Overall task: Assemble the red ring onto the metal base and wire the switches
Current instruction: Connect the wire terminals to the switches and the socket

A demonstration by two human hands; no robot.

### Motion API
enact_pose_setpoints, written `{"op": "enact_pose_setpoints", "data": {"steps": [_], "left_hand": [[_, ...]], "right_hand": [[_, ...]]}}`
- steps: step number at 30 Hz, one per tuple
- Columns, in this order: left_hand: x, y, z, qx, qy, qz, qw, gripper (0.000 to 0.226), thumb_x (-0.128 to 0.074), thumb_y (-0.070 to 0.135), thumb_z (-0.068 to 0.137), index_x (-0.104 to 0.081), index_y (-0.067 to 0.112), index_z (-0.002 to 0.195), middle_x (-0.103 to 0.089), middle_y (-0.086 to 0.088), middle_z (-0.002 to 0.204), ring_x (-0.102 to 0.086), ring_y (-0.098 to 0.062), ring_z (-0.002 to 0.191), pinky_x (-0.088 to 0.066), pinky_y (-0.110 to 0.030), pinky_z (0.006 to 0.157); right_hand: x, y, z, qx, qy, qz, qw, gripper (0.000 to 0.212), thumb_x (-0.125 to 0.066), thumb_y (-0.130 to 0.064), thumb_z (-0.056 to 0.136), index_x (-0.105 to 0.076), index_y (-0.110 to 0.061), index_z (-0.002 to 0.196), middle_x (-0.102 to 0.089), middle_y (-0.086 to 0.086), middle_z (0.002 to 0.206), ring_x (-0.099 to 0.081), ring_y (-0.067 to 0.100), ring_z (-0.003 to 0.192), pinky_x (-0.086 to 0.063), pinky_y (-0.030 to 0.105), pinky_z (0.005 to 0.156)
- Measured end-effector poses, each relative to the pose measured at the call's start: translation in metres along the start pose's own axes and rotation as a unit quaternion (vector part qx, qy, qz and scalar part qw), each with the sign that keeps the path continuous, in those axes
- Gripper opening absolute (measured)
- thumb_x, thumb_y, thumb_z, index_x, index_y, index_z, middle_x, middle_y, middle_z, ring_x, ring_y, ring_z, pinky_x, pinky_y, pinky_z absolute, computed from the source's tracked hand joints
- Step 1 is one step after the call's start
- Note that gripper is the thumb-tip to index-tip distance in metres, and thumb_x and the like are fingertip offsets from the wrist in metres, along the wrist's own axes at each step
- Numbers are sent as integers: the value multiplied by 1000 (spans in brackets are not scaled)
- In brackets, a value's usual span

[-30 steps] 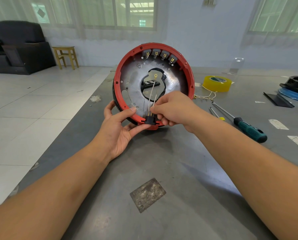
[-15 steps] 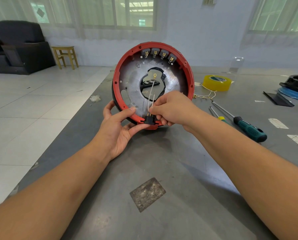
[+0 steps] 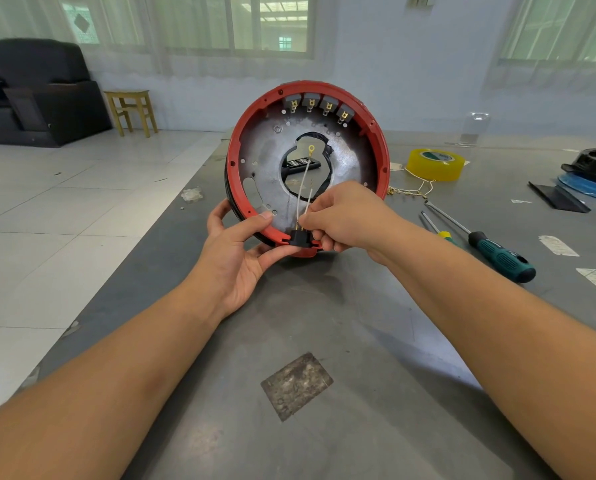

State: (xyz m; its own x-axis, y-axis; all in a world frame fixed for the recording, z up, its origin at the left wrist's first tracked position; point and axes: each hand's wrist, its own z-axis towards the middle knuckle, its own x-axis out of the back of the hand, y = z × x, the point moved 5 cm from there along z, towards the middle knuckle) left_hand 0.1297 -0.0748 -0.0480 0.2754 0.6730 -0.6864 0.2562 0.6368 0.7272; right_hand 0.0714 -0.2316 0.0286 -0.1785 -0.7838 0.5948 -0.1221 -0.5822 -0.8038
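The red ring (image 3: 376,133), fitted round the metal base (image 3: 268,157), is held tilted on its edge above the grey table (image 3: 324,323), its open face turned toward the camera. Its lower rim is gripped by the left hand (image 3: 235,252), with the thumb laid over the red edge and the other fingers curled behind and beneath it. Just right of that thumb, a small black connector (image 3: 298,237) with brass pins is seated in the rim. Directly beside it, thin white wires (image 3: 305,188) are pinched between the thumb and fingertips of the right hand (image 3: 345,216); the wires rise from the pinch across the base's central hole, one ending in a yellow ring terminal (image 3: 311,148). At the far side of the ring, opposite both hands, a row of four grey switches (image 3: 319,103) is set inside the rim. Further right of the right hand, two screwdrivers (image 3: 497,251) are lying on the table, and beyond them a roll of yellow tape (image 3: 435,164) is seen.
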Motion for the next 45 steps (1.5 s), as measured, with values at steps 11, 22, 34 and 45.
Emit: {"op": "enact_pose_setpoints", "data": {"steps": [11, 22, 34, 45], "left_hand": [[0, 0, 0, 4, 8, 6, 1000, 70, -72, -5, 90, -45, 33, 142, -65, -19, 131, -75, -44, 102, -63, -59, 77], [1, -1, 1, 2, 27, 2, 1000, 63, -75, -1, 88, -46, 34, 132, -63, -22, 132, -77, -44, 98, -64, -51, 75], [-5, 13, -9, -127, 98, 378, 912, 76, -64, 64, 95, -26, 41, 157, -56, 17, 136, -66, -13, 113, -66, -38, 70], [3, 11, -5, -89, 151, 649, 740, 59, -20, 59, 109, -55, 24, 141, -52, -8, 155, -22, -35, 159, 6, -57, 128]], "right_hand": [[3, 3, 3, 9, -4, 23, 1000, 12, -68, -16, 97, -70, -5, 99, -65, -2, 54, -62, 9, 43, -50, 19, 44], [8, 22, -20, 213, 180, -362, 890, 56, -36, -79, 88, -66, -32, 94, -60, -13, 91, -63, 16, 83, -51, 35, 69], [3, 46, -30, 301, 217, -324, 870, 34, -56, -51, 98, -66, -21, 109, -59, -5, 103, -61, 20, 79, -49, 34, 59], [-5, 41, -38, 264, 183, -315, 893, 37, -53, -57, 98, -65, -28, 118, -60, -9, 109, -61, 14, 95, -44, 28, 72]]}}
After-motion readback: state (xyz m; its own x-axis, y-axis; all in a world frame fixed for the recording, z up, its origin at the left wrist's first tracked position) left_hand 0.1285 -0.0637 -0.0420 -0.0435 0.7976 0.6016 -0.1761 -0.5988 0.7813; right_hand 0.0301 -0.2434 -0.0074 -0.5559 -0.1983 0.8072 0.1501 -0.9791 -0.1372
